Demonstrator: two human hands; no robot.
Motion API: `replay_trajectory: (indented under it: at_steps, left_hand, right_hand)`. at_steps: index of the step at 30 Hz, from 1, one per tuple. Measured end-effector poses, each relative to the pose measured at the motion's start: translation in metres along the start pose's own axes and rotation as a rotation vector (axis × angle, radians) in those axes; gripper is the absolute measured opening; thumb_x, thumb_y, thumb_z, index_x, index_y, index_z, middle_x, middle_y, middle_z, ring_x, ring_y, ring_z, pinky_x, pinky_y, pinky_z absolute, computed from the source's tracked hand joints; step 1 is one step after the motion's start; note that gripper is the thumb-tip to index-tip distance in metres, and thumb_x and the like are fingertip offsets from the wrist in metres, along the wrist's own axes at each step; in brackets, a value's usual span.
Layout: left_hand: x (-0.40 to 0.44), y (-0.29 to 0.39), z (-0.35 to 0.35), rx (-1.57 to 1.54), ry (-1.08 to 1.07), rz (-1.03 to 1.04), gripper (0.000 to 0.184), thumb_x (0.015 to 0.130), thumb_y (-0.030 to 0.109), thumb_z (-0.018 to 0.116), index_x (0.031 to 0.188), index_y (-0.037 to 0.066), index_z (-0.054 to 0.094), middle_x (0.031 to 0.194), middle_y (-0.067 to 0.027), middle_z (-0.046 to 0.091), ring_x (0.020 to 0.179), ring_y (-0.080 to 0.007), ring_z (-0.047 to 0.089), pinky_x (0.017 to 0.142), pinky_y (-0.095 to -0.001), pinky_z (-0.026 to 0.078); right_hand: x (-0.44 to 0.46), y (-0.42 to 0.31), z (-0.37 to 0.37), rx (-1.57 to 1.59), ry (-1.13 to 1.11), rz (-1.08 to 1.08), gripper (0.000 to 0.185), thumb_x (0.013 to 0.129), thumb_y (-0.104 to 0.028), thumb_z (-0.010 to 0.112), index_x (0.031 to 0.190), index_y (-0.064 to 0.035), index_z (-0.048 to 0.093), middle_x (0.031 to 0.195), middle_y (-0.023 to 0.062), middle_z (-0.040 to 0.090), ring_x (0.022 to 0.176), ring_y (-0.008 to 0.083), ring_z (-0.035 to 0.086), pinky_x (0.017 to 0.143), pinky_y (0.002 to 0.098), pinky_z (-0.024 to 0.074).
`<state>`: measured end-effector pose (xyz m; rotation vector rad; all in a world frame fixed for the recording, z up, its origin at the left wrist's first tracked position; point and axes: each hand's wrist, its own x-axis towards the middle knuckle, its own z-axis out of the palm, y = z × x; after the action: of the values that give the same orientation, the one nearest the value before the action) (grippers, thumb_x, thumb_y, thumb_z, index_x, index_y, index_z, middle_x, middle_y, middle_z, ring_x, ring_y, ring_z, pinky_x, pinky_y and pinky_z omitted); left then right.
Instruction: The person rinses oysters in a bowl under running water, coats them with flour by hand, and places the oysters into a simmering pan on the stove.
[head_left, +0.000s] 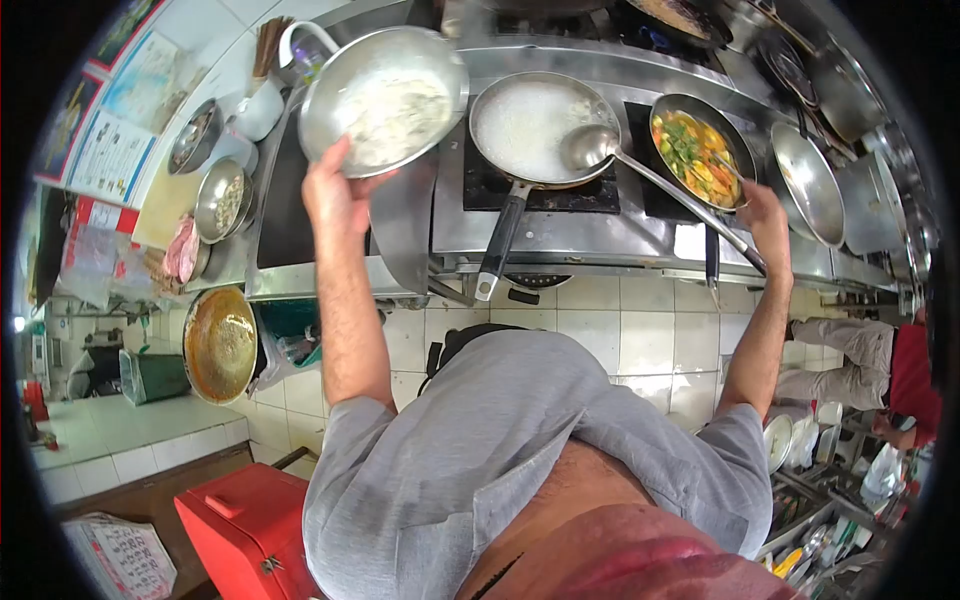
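My left hand (340, 190) grips the edge of a metal bowl (325, 105), thumb inside, tilted with pale wet food (395, 120) in it. Right of it, a long-handled pan (506, 235) sits on the stove, full of white frothy liquid (525, 115). A large ladle (590, 147) rests its head over that pan's right side, and its handle runs down to my right forearm. My right hand (767, 215) is closed on a thin utensil (728, 165) that reaches into the right pan (752, 160) of colourful vegetables and green herbs (685, 140).
Metal bowls (222, 200) and raw meat (182, 250) lie on the left counter. A browned pan (220, 345) is below them. Empty pans (805, 185) and pots stand at the right. A red box (245, 530) is at lower left; another person (850, 365) is at far right.
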<state>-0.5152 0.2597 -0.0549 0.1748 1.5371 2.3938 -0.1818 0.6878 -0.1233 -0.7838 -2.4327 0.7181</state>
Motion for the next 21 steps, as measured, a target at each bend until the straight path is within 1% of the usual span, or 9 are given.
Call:
replay_trajectory:
  at_steps: [4, 6, 7, 8, 13, 15, 17, 19, 21]
  left_hand:
    - [0.014, -0.032, 0.026, 0.049, -0.113, -0.011, 0.043, 0.090, 0.027, 0.042, 0.116, -0.008, 0.041, 0.108, -0.0204, 0.054, 0.087, -0.0311, 0.061, 0.059, -0.0399, 0.057]
    - [0.021, -0.044, 0.038, 0.057, -0.166, -0.087, 0.045, 0.091, 0.028, 0.041, 0.116, -0.009, 0.039, 0.107, -0.0213, 0.054, 0.086, -0.0308, 0.061, 0.059, -0.0395, 0.057]
    - [0.026, -0.049, 0.044, 0.072, -0.221, -0.091, 0.045, 0.091, 0.029, 0.040, 0.116, -0.009, 0.038, 0.107, -0.0215, 0.054, 0.086, -0.0306, 0.061, 0.059, -0.0392, 0.058]
    - [0.030, -0.053, 0.051, 0.097, -0.225, -0.092, 0.044, 0.091, 0.028, 0.040, 0.116, -0.009, 0.038, 0.105, -0.0217, 0.054, 0.085, -0.0304, 0.061, 0.059, -0.0390, 0.058]
    - [0.059, -0.057, 0.075, 0.153, -0.385, -0.153, 0.042, 0.092, 0.028, 0.038, 0.114, -0.008, 0.037, 0.102, -0.0215, 0.054, 0.082, -0.0298, 0.062, 0.056, -0.0376, 0.058]
    - [0.069, -0.059, 0.084, 0.322, -0.374, -0.145, 0.042, 0.092, 0.028, 0.037, 0.115, -0.007, 0.035, 0.101, -0.0208, 0.053, 0.080, -0.0299, 0.062, 0.053, -0.0368, 0.058]
    - [0.087, -0.068, 0.087, 0.315, -0.357, -0.181, 0.043, 0.092, 0.028, 0.037, 0.115, -0.008, 0.032, 0.101, -0.0213, 0.052, 0.078, -0.0308, 0.062, 0.052, -0.0364, 0.058]
    - [0.096, -0.073, 0.088, 0.304, -0.422, -0.286, 0.043, 0.092, 0.028, 0.036, 0.114, -0.009, 0.033, 0.101, -0.0230, 0.052, 0.076, -0.0317, 0.062, 0.052, -0.0369, 0.058]
    - [0.109, -0.081, 0.089, 0.297, -0.485, -0.299, 0.044, 0.093, 0.028, 0.035, 0.113, -0.011, 0.035, 0.102, -0.0244, 0.051, 0.075, -0.0330, 0.062, 0.054, -0.0378, 0.058]
  right_hand:
    - [0.030, -0.182, 0.025, 0.568, -0.080, -0.249, 0.023, 0.078, -0.004, 0.061, 0.101, -0.0004, 0.059, 0.090, 0.0015, 0.056, 0.080, 0.0084, 0.053, 0.075, 0.0205, 0.0426]
    - [0.044, -0.245, 0.048, 0.381, -0.152, -0.515, 0.021, 0.075, -0.006, 0.061, 0.097, -0.0025, 0.061, 0.087, 0.0057, 0.060, 0.075, 0.0140, 0.059, 0.070, 0.0251, 0.0472]
    - [0.060, -0.259, 0.068, 0.332, -0.226, -0.670, 0.024, 0.075, -0.005, 0.062, 0.099, -0.0023, 0.060, 0.091, 0.0058, 0.059, 0.083, 0.0147, 0.056, 0.070, 0.0247, 0.0467]
    - [0.080, -0.270, 0.087, 0.119, -0.286, -0.708, 0.034, 0.071, -0.011, 0.065, 0.104, -0.0039, 0.058, 0.095, 0.0087, 0.059, 0.085, 0.0231, 0.057, 0.074, 0.0299, 0.0476]
    - [0.128, -0.279, 0.167, -0.179, -0.619, -0.432, 0.056, 0.059, -0.017, 0.067, 0.113, -0.0125, 0.055, 0.098, 0.0142, 0.059, 0.091, 0.0300, 0.057, 0.080, 0.0367, 0.0461]
    - [0.127, -0.282, 0.180, -0.235, -0.587, -0.424, 0.057, 0.057, -0.013, 0.067, 0.113, -0.0142, 0.056, 0.097, 0.0146, 0.060, 0.091, 0.0295, 0.057, 0.080, 0.0366, 0.0459]
    - [0.136, -0.277, 0.195, -0.289, -0.560, -0.425, 0.058, 0.056, -0.010, 0.067, 0.112, -0.0160, 0.056, 0.096, 0.0151, 0.060, 0.091, 0.0291, 0.057, 0.081, 0.0365, 0.0458]
    - [0.150, -0.266, 0.206, -0.290, -0.712, -0.455, 0.059, 0.053, -0.005, 0.066, 0.111, -0.0155, 0.057, 0.095, 0.0141, 0.060, 0.089, 0.0283, 0.058, 0.079, 0.0360, 0.0461]
    - [0.160, -0.257, 0.211, -0.311, -0.639, -0.454, 0.053, 0.052, -0.003, 0.067, 0.104, -0.0132, 0.060, 0.092, 0.0136, 0.061, 0.087, 0.0273, 0.059, 0.077, 0.0353, 0.0467]
